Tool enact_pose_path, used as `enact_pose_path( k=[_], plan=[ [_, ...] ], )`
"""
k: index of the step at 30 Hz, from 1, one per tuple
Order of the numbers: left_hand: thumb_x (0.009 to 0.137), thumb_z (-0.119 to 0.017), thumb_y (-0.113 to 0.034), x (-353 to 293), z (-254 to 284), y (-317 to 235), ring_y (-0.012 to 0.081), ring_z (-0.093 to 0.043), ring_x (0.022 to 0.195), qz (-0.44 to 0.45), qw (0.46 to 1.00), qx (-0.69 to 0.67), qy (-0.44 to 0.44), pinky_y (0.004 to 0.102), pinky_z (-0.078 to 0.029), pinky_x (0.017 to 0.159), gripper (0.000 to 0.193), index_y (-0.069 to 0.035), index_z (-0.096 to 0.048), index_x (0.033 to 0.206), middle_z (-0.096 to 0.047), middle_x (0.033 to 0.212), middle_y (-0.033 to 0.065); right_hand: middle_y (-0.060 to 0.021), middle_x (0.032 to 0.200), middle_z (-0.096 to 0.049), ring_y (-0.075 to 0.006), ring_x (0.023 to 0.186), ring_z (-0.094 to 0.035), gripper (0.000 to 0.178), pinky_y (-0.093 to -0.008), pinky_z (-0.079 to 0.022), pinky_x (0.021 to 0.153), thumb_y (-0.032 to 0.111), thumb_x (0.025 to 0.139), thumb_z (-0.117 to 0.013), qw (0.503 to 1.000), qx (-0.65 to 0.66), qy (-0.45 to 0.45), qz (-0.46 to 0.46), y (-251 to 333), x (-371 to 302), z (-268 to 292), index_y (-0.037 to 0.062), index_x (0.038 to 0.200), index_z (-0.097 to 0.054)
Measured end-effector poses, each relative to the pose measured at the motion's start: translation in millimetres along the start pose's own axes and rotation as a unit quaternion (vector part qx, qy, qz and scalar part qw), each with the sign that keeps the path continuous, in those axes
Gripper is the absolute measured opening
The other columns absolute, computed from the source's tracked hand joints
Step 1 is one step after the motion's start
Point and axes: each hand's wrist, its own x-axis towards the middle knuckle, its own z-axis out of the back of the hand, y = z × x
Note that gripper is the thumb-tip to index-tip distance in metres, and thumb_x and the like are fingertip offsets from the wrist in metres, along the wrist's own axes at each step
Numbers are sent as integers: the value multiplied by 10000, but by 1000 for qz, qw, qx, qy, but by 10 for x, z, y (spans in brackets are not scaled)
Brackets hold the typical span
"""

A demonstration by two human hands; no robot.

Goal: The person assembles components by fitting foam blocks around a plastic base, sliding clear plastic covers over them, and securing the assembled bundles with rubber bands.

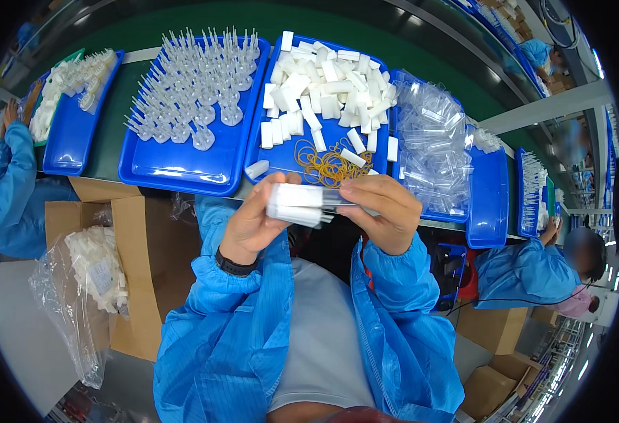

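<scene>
My left hand [247, 224], with a dark band on its wrist, is closed around white rectangular blocks [296, 196], smeared by motion. My right hand [385, 210] pinches a thin, clear piece [334, 200] that reaches to the right end of those blocks; its exact kind is hard to make out. Both hands are in front of my chest, at the near edge of a blue tray [270, 156]. In that tray lie a heap of similar white blocks [327, 74] and a tangle of yellowish rubber bands [327, 163].
Left of it, a blue tray [175, 169] holds clear stemmed plastic parts [189, 84]. To the right, clear plastic pieces [429, 141] fill another tray. An open cardboard box [137, 261] with bagged white parts stands lower left. Co-workers in blue sleeves [17, 151] sit on both sides.
</scene>
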Motion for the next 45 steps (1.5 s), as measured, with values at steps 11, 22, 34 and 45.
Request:
enact_pose_path(
  k=[11,22,34,45],
  plan=[
    [951,-501,-234,21,-167,46,89,-538,620,23,980,161,-114,170,-408,403,175,-105,-521,1067,-553,1081,89,-62,869,-685,-219,834,-633,265,-314,-484,737,68,627,-776,1000,-5,24,-12,-80,-13,-85,45,883,-711],
    [857,-631,-361,60,-78,90,179,-579,700,22,990,127,-58,216,-534,506,430,-114,-402,1124,-520,1100,147,-86,1022,-662,-244,972,-587,258,-362,-402,879,105,779,-673,995,-45,13,-83,-76,-41,278,47,1031,-669],
    [876,-584,-221,52,-246,-137,213,-621,907,-57,932,335,-129,299,-545,663,346,-50,-442,1141,-572,1070,128,-48,903,-528,-247,880,-495,338,-362,-383,743,95,678,-714,892,-359,164,-221,-380,-715,836,163,1007,-679],
    [924,-498,-150,16,-195,-130,211,-607,962,-42,932,337,-126,323,-549,725,258,-40,-472,1156,-576,1085,115,-95,741,-583,-295,740,-550,210,-409,-419,645,77,771,-605,917,-331,104,-197,-415,-717,749,93,975,-656]
  ],
)
